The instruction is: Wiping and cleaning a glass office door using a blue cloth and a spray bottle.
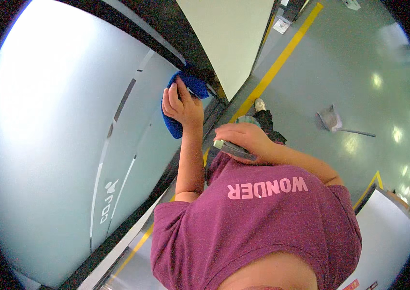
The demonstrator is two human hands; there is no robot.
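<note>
Against a frosted glass panel [60, 152] with printed stripes and lettering, my left hand [183, 107] holds a blue cloth [174, 127]. The cloth lies bunched near the panel's dark frame, partly hidden by my fingers. My right hand [250, 139] grips a spray bottle [239, 149] in front of my body. Its pale green nozzle points left toward the glass, and most of the bottle is hidden behind the hand.
A cream-coloured panel [232, 40] juts out ahead. Yellow tape [284, 56] crosses the grey floor [306, 87]. To the right lies what looks like a long-handled dustpan [330, 117]. A white panel [382, 232] with a dark edge stands at lower right.
</note>
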